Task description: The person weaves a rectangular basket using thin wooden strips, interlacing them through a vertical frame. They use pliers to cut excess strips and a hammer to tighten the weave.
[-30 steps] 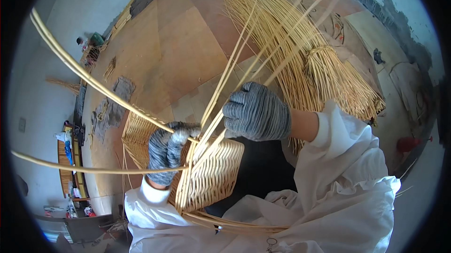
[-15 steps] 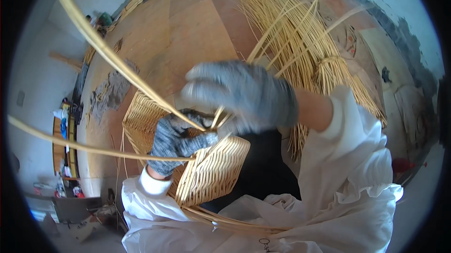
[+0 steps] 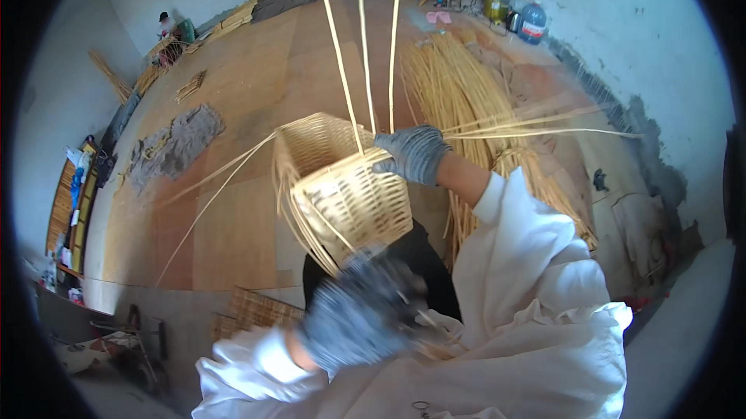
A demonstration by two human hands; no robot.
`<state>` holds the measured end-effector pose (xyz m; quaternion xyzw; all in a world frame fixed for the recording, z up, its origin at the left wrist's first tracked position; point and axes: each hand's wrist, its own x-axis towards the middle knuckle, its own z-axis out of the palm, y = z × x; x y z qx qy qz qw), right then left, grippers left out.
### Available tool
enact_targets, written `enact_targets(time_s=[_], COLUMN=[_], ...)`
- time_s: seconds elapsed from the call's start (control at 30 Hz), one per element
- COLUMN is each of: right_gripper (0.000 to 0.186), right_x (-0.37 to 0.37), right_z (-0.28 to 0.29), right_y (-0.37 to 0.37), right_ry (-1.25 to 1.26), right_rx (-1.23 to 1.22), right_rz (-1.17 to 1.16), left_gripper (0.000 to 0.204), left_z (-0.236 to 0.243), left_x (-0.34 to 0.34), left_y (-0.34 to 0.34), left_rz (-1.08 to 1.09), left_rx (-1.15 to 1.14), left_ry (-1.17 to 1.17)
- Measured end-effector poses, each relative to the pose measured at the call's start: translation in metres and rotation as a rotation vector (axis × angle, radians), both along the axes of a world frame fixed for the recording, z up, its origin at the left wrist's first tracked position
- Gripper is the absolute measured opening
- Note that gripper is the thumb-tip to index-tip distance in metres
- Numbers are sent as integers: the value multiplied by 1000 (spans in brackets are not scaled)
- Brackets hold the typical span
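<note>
A pale woven wicker basket [image 3: 357, 209] is held out in front of me, with three long rods [image 3: 339, 54] standing up from its rim and more loose strands trailing sideways. My right hand [image 3: 412, 153], in a grey striped knit glove, is closed over the rim at the basket's right corner. My left hand [image 3: 357, 310], in a similar glove, is low by the basket's near lower edge and smeared by motion; its fingers and anything in them are unclear. Dark cloth [image 3: 423, 256] shows under the basket, between my white sleeves.
A big bundle of willow rods [image 3: 466, 89] lies right. A crumpled grey cloth [image 3: 179, 139] is on the board floor [image 3: 233, 217]. A person [image 3: 165, 26] is at the back left. A water jug [image 3: 532, 24] and pink slippers [image 3: 437, 17] lie at the back right. Shelving [image 3: 70, 209] stands left.
The basket has turned and moved away from my body, its long rods now upright. My right hand has shifted from the rods onto the rim; my left hand has dropped toward me.
</note>
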<state>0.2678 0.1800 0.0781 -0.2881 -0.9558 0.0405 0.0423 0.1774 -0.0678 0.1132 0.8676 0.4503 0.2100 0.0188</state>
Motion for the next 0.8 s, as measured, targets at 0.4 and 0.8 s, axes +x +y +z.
enact_targets(time_s=[0.4,0.8], right_gripper=[29,47], right_x=[-54,49], right_z=[-12,-16], right_y=[-90,-83], right_ry=[-124,106], right_rx=[188,290], right_rz=[-518,-60], left_gripper=[44,63], left_z=[-99,16], left_x=[-250,-63], left_y=[-173,106], left_rz=[397,228], left_rx=[-627,-568], left_ry=[1086,-85])
